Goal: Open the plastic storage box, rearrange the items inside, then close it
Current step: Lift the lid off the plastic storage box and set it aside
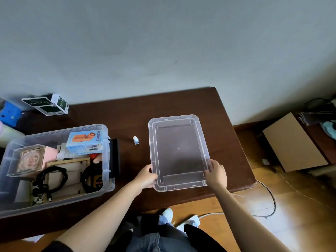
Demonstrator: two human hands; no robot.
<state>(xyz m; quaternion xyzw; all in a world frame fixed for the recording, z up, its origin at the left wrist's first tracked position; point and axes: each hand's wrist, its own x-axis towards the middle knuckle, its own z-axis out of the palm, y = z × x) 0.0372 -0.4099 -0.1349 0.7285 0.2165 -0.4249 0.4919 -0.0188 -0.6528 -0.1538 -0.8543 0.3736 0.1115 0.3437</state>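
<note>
So the clear plastic lid (178, 151) is off and lying flat on the dark brown table (138, 115), over toward the right half, with both hands on its near end. The left hand (146, 176) has its fingers curled around the lid's left edge near the front corner, and the right hand (216, 172) grips the right edge the same way, thumb on top of the rim. The storage box (52, 170) itself sits open at the left side of the table, well apart from the lid, and it's pretty full: a light blue mini fan carton (84, 142) leaning up at the back, a clear cube with a pinkish rose (29, 161) inside on the left, a coiled black cable (51, 179) lying over a wooden frame (72, 172), plus a black tape measure (93, 179) at the right wall. Between box and lid there's 1 small white bottle (136, 140) standing on the table. Back left, near the wall, a green and white carton (46, 104) and something blue (10, 113) beside it. On the floor to the right, a flat piece of cardboard (292, 142).
</note>
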